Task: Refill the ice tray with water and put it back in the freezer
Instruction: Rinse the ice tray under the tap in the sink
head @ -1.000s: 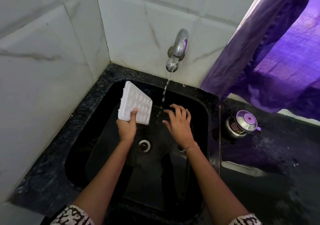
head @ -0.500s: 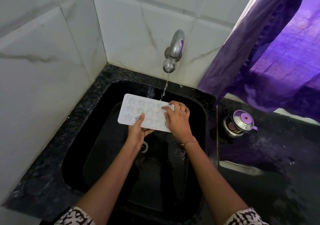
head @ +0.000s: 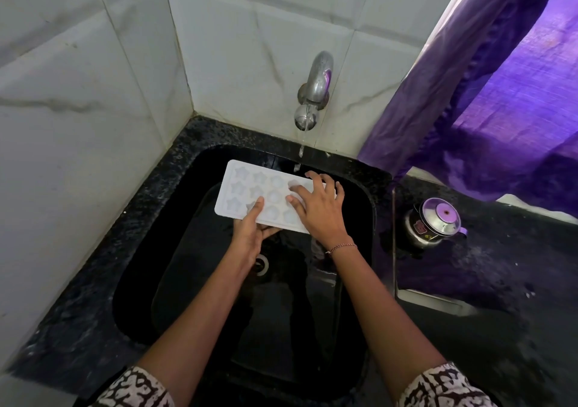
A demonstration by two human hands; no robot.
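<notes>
A white ice tray (head: 247, 187) with star and round moulds is held flat, cavities up, over the black sink (head: 175, 250). My left hand (head: 250, 228) grips its near edge, thumb on top. My right hand (head: 319, 206) lies over the tray's right end, fingers spread on it. A thin stream of water runs from the steel tap (head: 314, 90) on the back wall and lands at the tray's far right edge by my fingertips. The right end of the tray is hidden under my hand.
White marble-look tiles close off the left and back. A black speckled counter (head: 500, 281) surrounds the sink. A small steel lidded pot (head: 434, 222) stands on the counter at the right, below a purple curtain (head: 500, 93). The sink drain (head: 261, 264) lies below the tray.
The tray went from tilted upright in my left hand to flat with cavities up. My right hand came onto its right end and the tray shifted under the stream.
</notes>
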